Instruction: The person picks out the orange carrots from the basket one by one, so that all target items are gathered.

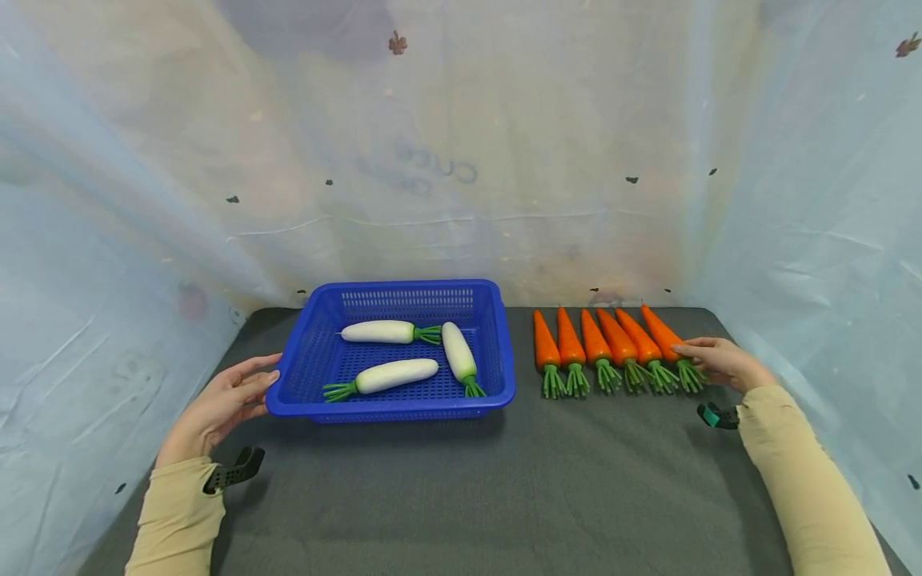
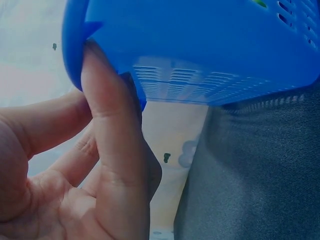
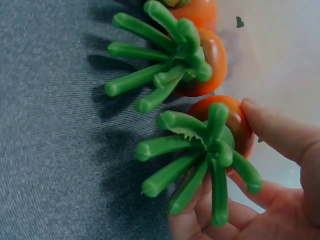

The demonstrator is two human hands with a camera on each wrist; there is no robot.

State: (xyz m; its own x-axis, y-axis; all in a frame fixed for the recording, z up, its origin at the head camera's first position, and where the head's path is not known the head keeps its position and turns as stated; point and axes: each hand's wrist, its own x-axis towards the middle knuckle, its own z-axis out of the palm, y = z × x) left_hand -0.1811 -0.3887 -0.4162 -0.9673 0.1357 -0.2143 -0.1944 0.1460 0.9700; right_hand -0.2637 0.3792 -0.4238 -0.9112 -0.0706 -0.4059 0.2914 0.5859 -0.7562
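Note:
My left hand (image 1: 225, 400) grips the left rim of a blue plastic basket (image 1: 389, 410). In the left wrist view a finger reaches under the rim of the basket (image 2: 190, 35). Inside it lie three white radishes with green stalks: one at the back (image 1: 378, 331), one at the front (image 1: 398, 374) and one on the right (image 1: 457, 350). Over on the right, my right hand (image 1: 723, 364) pinches the rightmost orange carrot (image 1: 659, 328) near its stalks. The right wrist view shows thumb and fingers on either side of that carrot (image 3: 242, 132), its green stalks partly covering the fingers.
Several more carrots (image 1: 569, 340) lie side by side left of the held one, stalks towards me. All rests on a dark grey cloth-covered table (image 1: 504, 496). Pale plastic sheeting (image 1: 468, 160) hangs behind the table and along both sides.

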